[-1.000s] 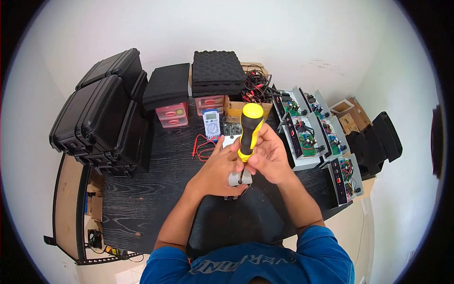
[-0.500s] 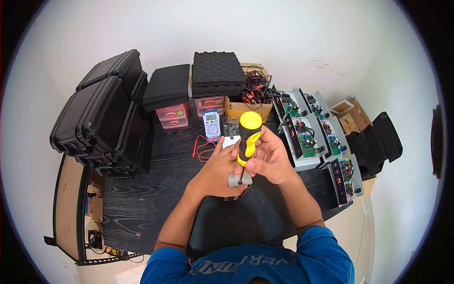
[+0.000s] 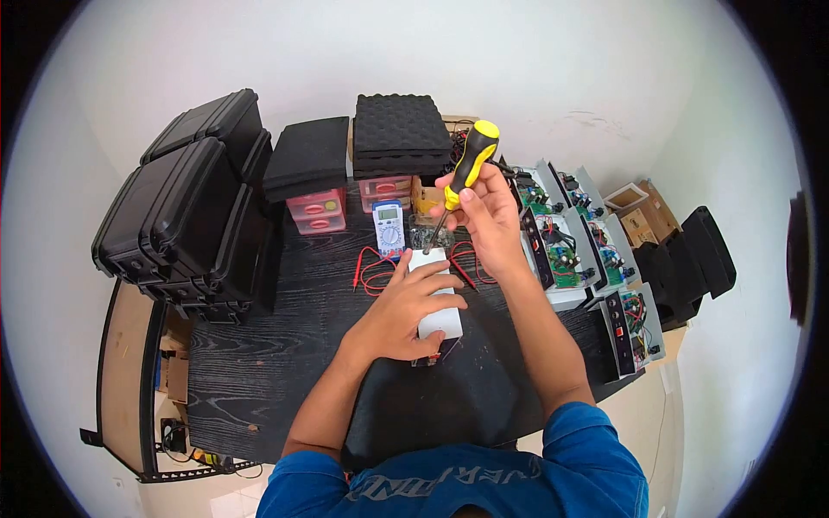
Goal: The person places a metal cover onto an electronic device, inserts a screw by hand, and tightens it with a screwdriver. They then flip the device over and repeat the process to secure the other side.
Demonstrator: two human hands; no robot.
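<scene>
A white rectangular piece (image 3: pixel 439 322) lies on the black wood-grain table in front of me, with part of something small showing under its near end. My left hand (image 3: pixel 406 312) rests across it, fingers spread and holding it down. In my right hand (image 3: pixel 490 223) is a yellow and black screwdriver (image 3: pixel 471 161), gripped low on the handle and tilted to the right. Its shaft reaches down to the far end of the white piece, near a dark hole. Just beyond the left hand stands a blue and white multimeter (image 3: pixel 389 230) with red leads (image 3: pixel 369 273).
Black hard cases (image 3: pixel 177 211) are stacked at the left. Dark foam sheets (image 3: pixel 397 129) sit on pink drawers (image 3: pixel 317 212) at the back. Open grey housings with circuit boards (image 3: pixel 557 250) stand at the right, near black foam pieces (image 3: pixel 691 259). The dark table (image 3: pixel 233 380) lies below.
My right hand and the screwdriver have moved away from me, from the near end of the white piece to its far end. More of the white piece shows now.
</scene>
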